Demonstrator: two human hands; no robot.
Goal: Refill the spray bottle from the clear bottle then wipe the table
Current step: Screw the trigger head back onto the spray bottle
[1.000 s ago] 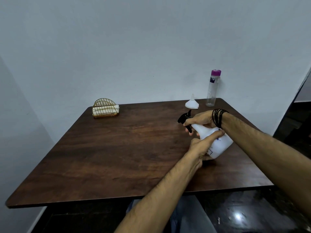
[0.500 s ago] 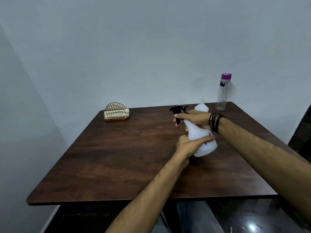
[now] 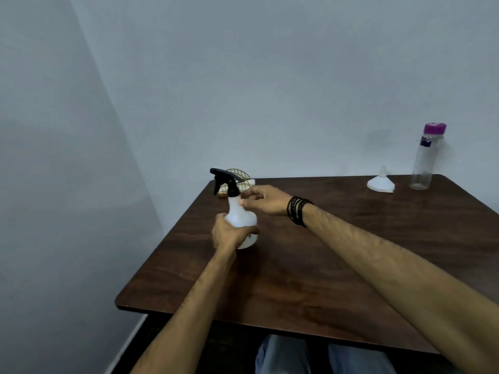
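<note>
The white spray bottle point(image 3: 239, 215) with a black trigger head stands upright on the dark wooden table point(image 3: 324, 265), near its left side. My left hand point(image 3: 229, 233) wraps around the bottle's lower body. My right hand point(image 3: 266, 202), with black bands on the wrist, has its fingers curled against the bottle's neck just under the trigger head. The clear bottle point(image 3: 423, 163) with a purple cap stands shut at the far right corner, well away from both hands.
A white funnel point(image 3: 380, 183) lies mouth down beside the clear bottle. A gold wire holder point(image 3: 241, 176) with folded cloths sits at the back left, partly hidden behind the spray head. Walls border the table at the back and left.
The spray bottle went from tilted at the table's right side to upright near its left side, carried by both hands. My right hand slid from the trigger head to the neck.
</note>
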